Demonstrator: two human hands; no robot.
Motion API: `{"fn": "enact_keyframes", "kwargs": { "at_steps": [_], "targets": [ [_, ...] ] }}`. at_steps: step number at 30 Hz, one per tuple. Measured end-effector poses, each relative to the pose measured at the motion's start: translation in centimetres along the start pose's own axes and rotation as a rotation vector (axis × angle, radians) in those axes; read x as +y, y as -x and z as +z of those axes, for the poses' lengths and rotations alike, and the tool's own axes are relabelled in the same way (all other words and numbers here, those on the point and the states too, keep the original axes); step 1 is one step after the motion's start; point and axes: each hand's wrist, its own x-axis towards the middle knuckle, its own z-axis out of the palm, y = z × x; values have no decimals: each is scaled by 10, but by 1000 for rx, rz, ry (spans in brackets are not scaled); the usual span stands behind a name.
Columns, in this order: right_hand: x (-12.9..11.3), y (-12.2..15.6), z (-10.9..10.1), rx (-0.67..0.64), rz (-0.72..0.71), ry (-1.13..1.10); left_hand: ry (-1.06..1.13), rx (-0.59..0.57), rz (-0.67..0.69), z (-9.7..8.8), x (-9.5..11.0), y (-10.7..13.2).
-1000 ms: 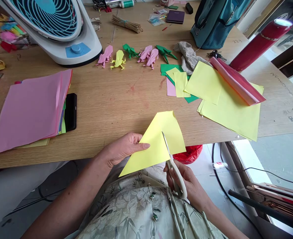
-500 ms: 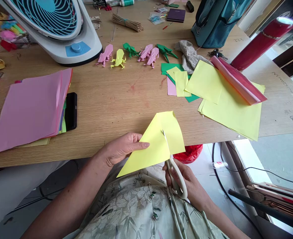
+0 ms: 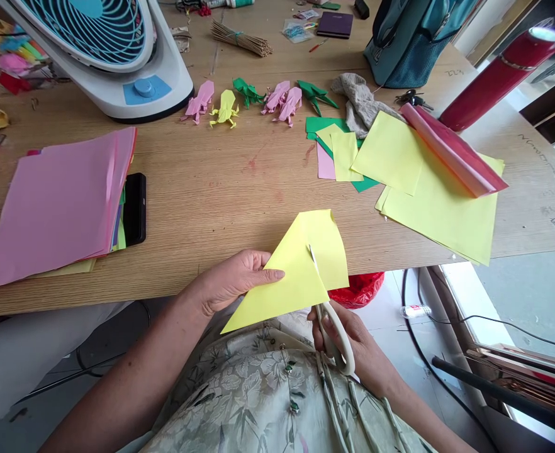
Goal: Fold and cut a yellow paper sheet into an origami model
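A sheet of yellow paper (image 3: 280, 277) is pinched in my left hand (image 3: 242, 277), thumb on top and fingers underneath. The paper is held in front of the table's near edge, with its lower left corner pointing down over my lap. My right hand (image 3: 348, 340) grips white-handled scissors (image 3: 336, 333) by the loops. The scissor blades lie in a slit that runs up into the paper, and a blade tip shows near the slit's upper end. On the right of the slit, the paper flap curves away slightly.
Folded paper frogs (image 3: 225, 110) in pink, yellow and green line the table's back half. A pink paper stack (image 3: 65, 195) lies left beside a black phone (image 3: 136, 207). Yellow sheets (image 3: 447, 214) and a red bottle (image 3: 499, 78) are right. A fan (image 3: 150, 88) stands back left.
The scissors' handles look slightly more closed, and the paper's cut edges overlap the blades a little differently. Both hands stay almost where they were.
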Motion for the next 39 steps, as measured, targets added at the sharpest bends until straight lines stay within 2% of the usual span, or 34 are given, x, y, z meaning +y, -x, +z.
{"fn": "enact_keyframes", "kwargs": {
  "at_steps": [9, 21, 26, 34, 39],
  "targets": [
    [-4, 1, 0, 9, -30, 38, -60, 11, 14, 5, 0, 1],
    [-2, 0, 4, 74, 0, -61, -43, 13, -1, 5, 0, 0],
    [-1, 0, 5, 81, -9, -71, -92, 63, 47, 5, 4, -3],
    [0, 1, 3, 51, 0, -34, -122, 194, 124, 13, 9, -21],
    [-5, 1, 2, 32, -60, 32, -163, 205, 123, 16, 8, -22]
  ]
}}
